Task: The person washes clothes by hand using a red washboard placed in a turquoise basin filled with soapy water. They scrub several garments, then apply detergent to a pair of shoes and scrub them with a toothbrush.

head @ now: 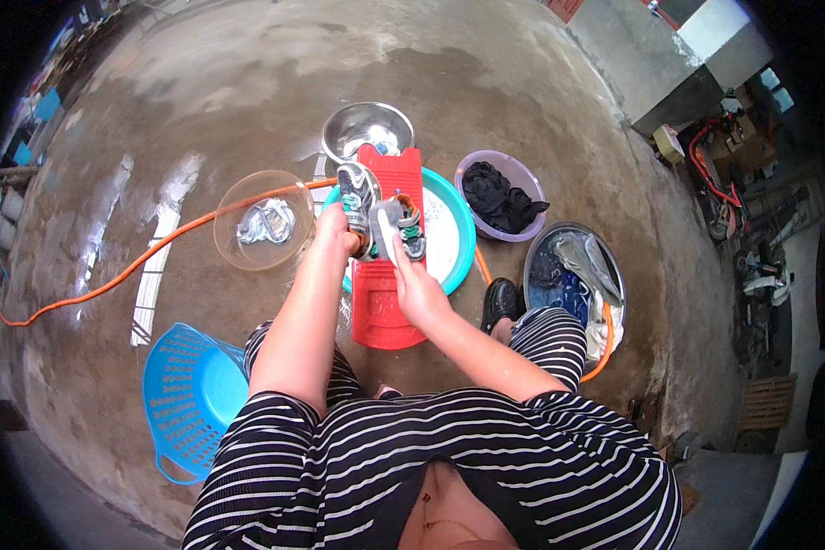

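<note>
My left hand (337, 228) grips a dark grey and white sneaker (356, 189) with green straps by its heel end. A flat grey-and-white object (385, 230), possibly a scrub brush, is in my right hand (421, 292) against the sneaker's right side. A second, similar sneaker (414, 237) with an orange lining rests on the red plastic washboard (387, 313), partly behind that object. The washboard leans across a teal basin (466, 244) holding whitish, sudsy water. Both hands are over the board.
A steel bowl (368, 113) stands beyond the basin. Left are a translucent tub (230, 258) with cloth and a blue basket (172, 392). Right are a purple tub (536, 185) of black clothes and a metal basin (540, 237) of laundry. An orange hose (158, 244) crosses the wet floor.
</note>
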`<state>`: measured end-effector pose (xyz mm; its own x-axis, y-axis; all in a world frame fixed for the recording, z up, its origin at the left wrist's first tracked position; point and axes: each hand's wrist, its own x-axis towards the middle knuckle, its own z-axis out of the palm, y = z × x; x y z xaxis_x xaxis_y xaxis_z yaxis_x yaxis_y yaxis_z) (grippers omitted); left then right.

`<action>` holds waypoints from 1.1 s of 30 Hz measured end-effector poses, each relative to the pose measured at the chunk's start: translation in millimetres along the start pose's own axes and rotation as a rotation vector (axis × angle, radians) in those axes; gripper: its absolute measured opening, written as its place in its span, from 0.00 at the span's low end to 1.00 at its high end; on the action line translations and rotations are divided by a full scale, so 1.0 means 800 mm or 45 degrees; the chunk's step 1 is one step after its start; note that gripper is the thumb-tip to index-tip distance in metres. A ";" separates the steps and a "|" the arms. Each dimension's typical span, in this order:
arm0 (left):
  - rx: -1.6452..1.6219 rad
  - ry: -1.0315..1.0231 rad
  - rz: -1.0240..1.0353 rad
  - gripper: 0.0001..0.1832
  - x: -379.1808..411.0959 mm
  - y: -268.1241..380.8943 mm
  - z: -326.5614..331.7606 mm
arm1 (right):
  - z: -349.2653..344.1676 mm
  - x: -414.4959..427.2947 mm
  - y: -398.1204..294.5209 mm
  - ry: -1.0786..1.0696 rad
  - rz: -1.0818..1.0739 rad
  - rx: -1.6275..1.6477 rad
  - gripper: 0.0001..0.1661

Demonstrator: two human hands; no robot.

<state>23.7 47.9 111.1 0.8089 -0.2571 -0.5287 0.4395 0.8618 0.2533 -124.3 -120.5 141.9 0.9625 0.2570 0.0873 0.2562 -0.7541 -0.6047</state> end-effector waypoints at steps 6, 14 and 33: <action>-0.001 0.004 -0.068 0.20 -0.006 -0.026 0.009 | -0.061 0.145 -0.030 0.038 0.065 -0.238 0.35; -0.127 -0.070 0.088 0.20 0.023 0.038 -0.028 | 0.005 -0.014 -0.027 -0.134 -0.032 -0.002 0.39; -0.265 -0.077 -0.021 0.19 -0.021 0.034 0.028 | -0.025 -0.042 -0.003 -0.055 0.059 0.300 0.36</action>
<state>30.6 65.7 144.7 0.8268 -0.2925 -0.4805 0.3680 0.9273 0.0686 -155.8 -139.3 156.2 0.9667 0.2546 0.0243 0.1789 -0.6055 -0.7755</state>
